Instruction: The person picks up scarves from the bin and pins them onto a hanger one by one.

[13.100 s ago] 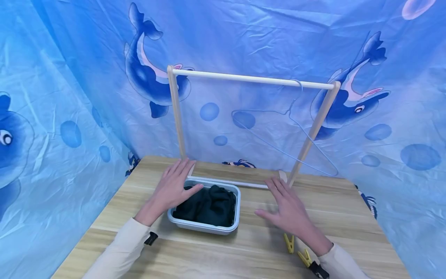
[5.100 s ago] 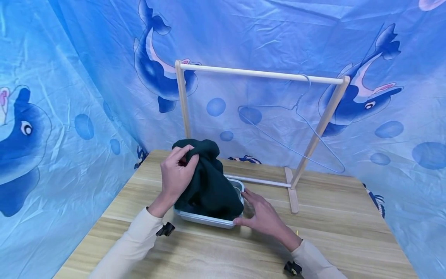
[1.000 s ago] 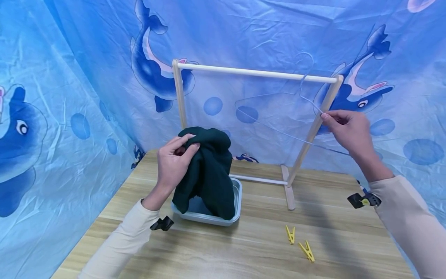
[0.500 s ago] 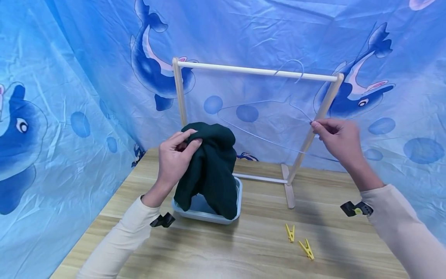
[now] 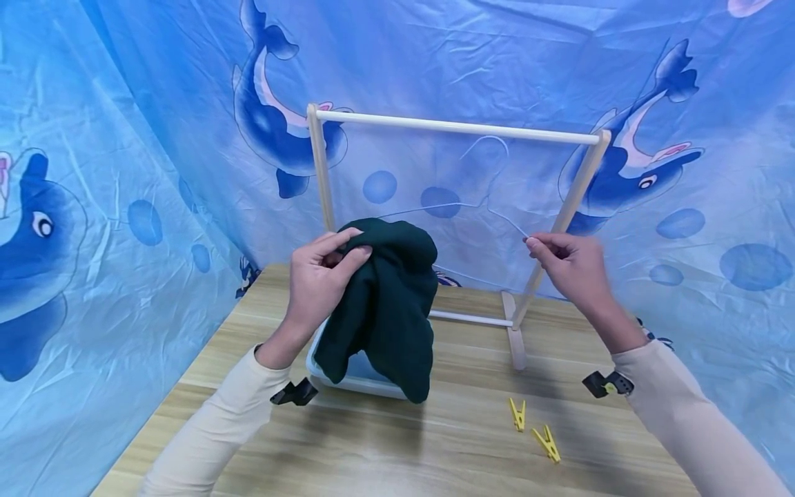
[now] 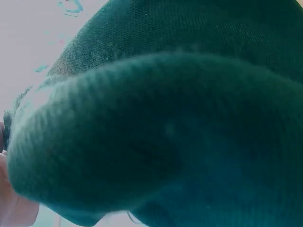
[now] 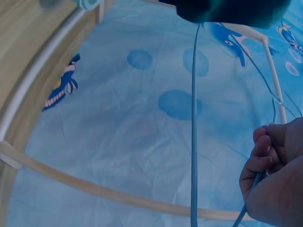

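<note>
A dark green knit garment [image 5: 391, 304] hangs in folds from my left hand [image 5: 319, 276], which pinches its upper edge between thumb and fingers. Its lower end hangs over a pale blue plastic basin [image 5: 366, 386], hiding most of the inside. In the left wrist view the ribbed garment [image 6: 118, 132] fills most of the picture. My right hand [image 5: 571, 269] pinches a light blue wire clothes hanger [image 5: 506, 219] by its right shoulder. The hanger's hook stands below the rail, free of it. Its left end passes out of sight behind the garment.
Behind the hands stands a wooden clothes rack with a white rail [image 5: 459, 128]. Two yellow clothespins [image 5: 517, 415] lie on the wood-grain table [image 5: 472, 386] at the front right. A blue dolphin-print curtain [image 5: 435, 62] surrounds the table.
My left hand has lifted the garment from the basin. My right hand has taken the hanger off the rail and moved it left and down, so its left end goes behind the garment.
</note>
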{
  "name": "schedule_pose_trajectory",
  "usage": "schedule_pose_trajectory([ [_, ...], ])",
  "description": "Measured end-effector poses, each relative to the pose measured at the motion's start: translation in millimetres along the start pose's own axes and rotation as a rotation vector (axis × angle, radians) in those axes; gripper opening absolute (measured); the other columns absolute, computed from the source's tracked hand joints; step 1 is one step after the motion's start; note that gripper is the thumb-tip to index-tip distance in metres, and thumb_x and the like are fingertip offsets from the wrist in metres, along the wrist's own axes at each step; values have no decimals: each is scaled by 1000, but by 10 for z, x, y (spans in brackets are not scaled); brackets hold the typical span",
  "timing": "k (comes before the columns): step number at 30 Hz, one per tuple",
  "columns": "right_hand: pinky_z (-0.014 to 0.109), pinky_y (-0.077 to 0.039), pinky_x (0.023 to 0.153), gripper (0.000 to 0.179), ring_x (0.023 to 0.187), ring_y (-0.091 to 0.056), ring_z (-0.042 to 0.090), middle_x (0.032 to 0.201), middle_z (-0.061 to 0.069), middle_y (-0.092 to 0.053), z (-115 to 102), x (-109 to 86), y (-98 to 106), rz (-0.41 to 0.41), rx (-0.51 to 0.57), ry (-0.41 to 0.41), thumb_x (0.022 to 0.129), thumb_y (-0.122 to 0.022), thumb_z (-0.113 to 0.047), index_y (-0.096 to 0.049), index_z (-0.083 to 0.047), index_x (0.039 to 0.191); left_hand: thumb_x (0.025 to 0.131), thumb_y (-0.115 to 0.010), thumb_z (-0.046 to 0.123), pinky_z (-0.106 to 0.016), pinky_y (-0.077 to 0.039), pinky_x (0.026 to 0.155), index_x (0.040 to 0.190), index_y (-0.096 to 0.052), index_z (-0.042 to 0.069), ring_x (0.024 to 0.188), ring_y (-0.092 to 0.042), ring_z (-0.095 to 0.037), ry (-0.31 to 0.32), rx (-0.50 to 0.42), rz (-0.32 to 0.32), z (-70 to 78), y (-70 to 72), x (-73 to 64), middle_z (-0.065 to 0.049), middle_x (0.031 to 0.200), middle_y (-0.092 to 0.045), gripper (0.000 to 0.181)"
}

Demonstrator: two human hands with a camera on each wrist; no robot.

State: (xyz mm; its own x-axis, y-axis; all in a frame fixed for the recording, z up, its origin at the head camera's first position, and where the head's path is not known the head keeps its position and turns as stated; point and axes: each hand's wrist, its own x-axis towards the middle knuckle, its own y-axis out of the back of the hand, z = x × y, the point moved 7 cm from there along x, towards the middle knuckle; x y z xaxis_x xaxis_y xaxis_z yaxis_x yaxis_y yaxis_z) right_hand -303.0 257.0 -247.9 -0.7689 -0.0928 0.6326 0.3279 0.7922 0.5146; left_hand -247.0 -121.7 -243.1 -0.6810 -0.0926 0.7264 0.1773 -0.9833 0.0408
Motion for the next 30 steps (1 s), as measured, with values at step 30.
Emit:
schedule_pose_trajectory([
  [30, 20, -43, 52, 19, 59, -53, 12, 81, 11, -72, -28, -177, -492, -82, 97, 39, 101, -67, -17, -80, -3, 104, 95, -70, 9, -24, -55, 64, 120, -71, -6, 72, -62, -13, 246, -316, -98, -17, -487, 219, -1, 91, -69, 29],
])
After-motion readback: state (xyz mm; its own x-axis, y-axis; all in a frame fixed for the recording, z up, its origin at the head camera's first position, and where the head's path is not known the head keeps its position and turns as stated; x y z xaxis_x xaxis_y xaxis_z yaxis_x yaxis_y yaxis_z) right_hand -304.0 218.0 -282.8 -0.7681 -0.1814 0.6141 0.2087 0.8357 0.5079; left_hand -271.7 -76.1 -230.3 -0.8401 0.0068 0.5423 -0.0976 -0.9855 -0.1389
